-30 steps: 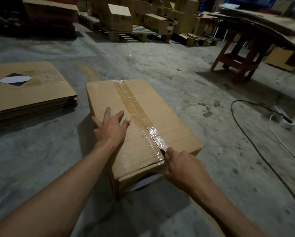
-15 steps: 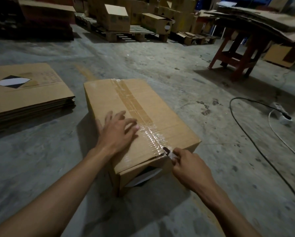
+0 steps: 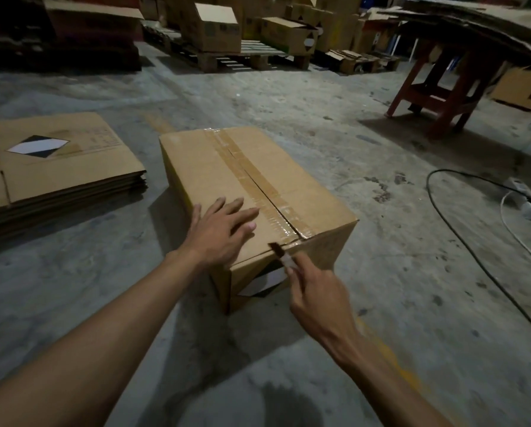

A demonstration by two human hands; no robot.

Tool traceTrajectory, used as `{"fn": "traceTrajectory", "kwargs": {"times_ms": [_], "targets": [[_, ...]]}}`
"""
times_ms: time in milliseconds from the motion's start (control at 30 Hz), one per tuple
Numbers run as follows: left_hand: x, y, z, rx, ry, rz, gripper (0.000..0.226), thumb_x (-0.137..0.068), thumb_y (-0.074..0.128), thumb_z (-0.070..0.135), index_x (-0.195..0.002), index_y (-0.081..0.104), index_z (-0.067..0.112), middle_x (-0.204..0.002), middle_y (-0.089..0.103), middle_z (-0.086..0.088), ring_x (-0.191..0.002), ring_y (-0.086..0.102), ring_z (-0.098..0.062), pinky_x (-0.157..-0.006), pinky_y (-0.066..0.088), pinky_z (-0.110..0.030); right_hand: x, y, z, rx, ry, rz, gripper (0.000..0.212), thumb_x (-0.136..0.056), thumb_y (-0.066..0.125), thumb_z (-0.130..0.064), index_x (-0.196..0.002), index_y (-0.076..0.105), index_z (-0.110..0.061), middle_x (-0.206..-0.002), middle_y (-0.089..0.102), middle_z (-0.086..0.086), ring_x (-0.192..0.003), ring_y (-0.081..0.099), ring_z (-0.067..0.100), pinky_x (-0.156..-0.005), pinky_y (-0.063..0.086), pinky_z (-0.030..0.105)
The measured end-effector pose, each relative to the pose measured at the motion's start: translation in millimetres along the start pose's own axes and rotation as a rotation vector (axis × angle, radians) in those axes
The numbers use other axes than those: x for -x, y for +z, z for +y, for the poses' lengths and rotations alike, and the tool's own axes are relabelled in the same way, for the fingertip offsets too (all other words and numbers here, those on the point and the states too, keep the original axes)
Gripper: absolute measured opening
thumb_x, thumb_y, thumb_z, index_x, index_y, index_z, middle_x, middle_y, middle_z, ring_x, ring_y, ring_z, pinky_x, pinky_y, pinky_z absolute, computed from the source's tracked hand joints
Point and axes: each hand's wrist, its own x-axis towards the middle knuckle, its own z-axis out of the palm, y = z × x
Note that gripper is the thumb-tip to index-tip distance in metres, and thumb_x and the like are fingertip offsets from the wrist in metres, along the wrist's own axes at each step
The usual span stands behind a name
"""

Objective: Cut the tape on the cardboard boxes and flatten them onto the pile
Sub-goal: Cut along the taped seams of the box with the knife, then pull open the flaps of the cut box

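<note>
Spreading across the whole view, the grey concrete floor (image 3: 335,143) carries everything else. At the far right a red-legged bench (image 3: 443,87) stands under a load of flattened cardboard sheets, and at the far middle a wooden pallet (image 3: 242,57) bears several upright cartons. On the left, well apart from the work, the pile (image 3: 57,174) of flattened boxes lies on the floor, its top sheet showing a black-and-white diamond label. In the middle of the scene the cardboard box (image 3: 258,192) sits on the floor, between the pile and a black cable (image 3: 461,241) that curves over the floor on the right. A strip of brown tape (image 3: 249,171) runs from the far edge to the near edge of the box's top, and a dark slit shows along its centre line over most of its length. The left hand (image 3: 221,229) rests flat on the top of the box just left of the tape, fingers straight and spread, holding nothing. The right hand (image 3: 316,291) is at the near corner of the box, fingers curled round a small knife (image 3: 281,254), whose dark blade tip touches the near top edge of the box where the tape folds over. Below that edge the near face of the box shows a dark opening with a pale patch inside.
</note>
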Motion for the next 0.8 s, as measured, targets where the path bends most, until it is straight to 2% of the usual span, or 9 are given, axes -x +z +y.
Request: {"fn": "traceTrajectory", "kwargs": {"times_ms": [100,267,367,467,533,567,700,733,800], "targets": [[2,-15,-21,0.072,0.062,-0.121,0.045,-0.103,0.024,0.048,-0.148,0.026,0.048,-0.162,0.010,0.014,-0.150,-0.001,-0.013,-0.118,-0.007,-0.050,19,26,-18,-0.068,-0.108,-0.220,0.013,-0.099,0.045,-0.032,-0.105,0.057,-0.031,-0.066,0.056,-0.003,-0.056,0.052,0.014,-0.056,0.044,0.018],[5,-21,-24,0.031,0.046,-0.214,0.050,-0.101,0.017,0.055,-0.151,0.016,0.047,-0.163,0.001,0.015,-0.150,-0.008,-0.013,-0.118,-0.011,-0.050,35,93,-43,-0.020,-0.241,-0.685,0.019,-0.098,0.047,-0.031,-0.113,0.058,-0.025,-0.094,0.062,0.000,-0.080,0.059,0.014,-0.072,0.051,0.029],[0,-19,-14,-0.025,0.001,-0.231,0.060,-0.094,0.017,0.069,-0.150,0.014,0.048,-0.163,-0.001,0.015,-0.150,-0.008,-0.014,-0.117,-0.011,-0.052,33,125,-45,0.079,-0.259,-0.719,0.025,-0.099,0.048,-0.035,-0.115,0.061,-0.020,-0.110,0.064,0.004,-0.092,0.062,0.019,-0.084,0.053,0.038],[-2,-14,-3,-0.113,-0.026,-0.223,0.075,-0.085,0.017,0.082,-0.151,0.012,0.046,-0.163,-0.004,0.013,-0.150,-0.008,-0.018,-0.116,-0.010,-0.055,29,126,-39,-0.012,-0.227,-0.707,0.025,-0.097,0.049,-0.039,-0.111,0.064,-0.024,-0.102,0.066,-0.002,-0.087,0.062,0.009,-0.082,0.054,0.031],[0,-10,7,-0.177,-0.029,-0.220,0.086,-0.081,0.016,0.086,-0.152,0.011,0.039,-0.164,-0.007,0.006,-0.150,-0.011,-0.025,-0.115,-0.011,-0.060,26,103,-35,-0.052,-0.263,-0.629,0.021,-0.093,0.052,-0.030,-0.107,0.067,-0.025,-0.099,0.068,-0.007,-0.086,0.062,0.005,-0.078,0.049,0.020],[1,-8,12,-0.196,-0.033,-0.216,0.091,-0.079,0.015,0.087,-0.153,0.011,0.035,-0.164,-0.008,0.003,-0.150,-0.012,-0.028,-0.114,-0.011,-0.062,24,88,-31,-0.074,-0.281,-0.506,0.020,-0.090,0.053,-0.026,-0.102,0.068,-0.023,-0.095,0.068,-0.008,-0.081,0.060,0.002,-0.074,0.045,0.016],[1,-2,22,-0.170,-0.078,-0.172,0.099,-0.075,0.015,0.090,-0.151,0.018,0.027,-0.164,-0.005,-0.003,-0.149,-0.013,-0.035,-0.111,-0.009,-0.068,5,27,2,-0.185,-0.246,0.265,0.012,-0.080,0.053,-0.016,-0.083,0.064,-0.014,-0.074,0.060,-0.001,-0.064,0.051,0.009,-0.059,0.041,0.022],[1,-1,24,-0.163,-0.093,-0.158,0.101,-0.074,0.016,0.091,-0.151,0.018,0.026,-0.164,-0.004,-0.004,-0.149,-0.012,-0.036,-0.111,-0.008,-0.069,-7,15,15,-0.168,-0.203,0.361,0.014,-0.081,0.054,-0.017,-0.088,0.065,-0.011,-0.078,0.060,0.002,-0.069,0.052,0.014,-0.063,0.042,0.026],[1,4,29,-0.159,-0.123,-0.122,0.106,-0.071,0.017,0.093,-0.151,0.017,0.023,-0.164,-0.003,-0.005,-0.148,-0.013,-0.038,-0.110,-0.008,-0.071,-37,-3,42,-0.041,-0.185,0.396,0.025,-0.086,0.058,-0.024,-0.105,0.064,-0.008,-0.095,0.061,0.008,-0.087,0.055,0.026,-0.079,0.041,0.032]]}}
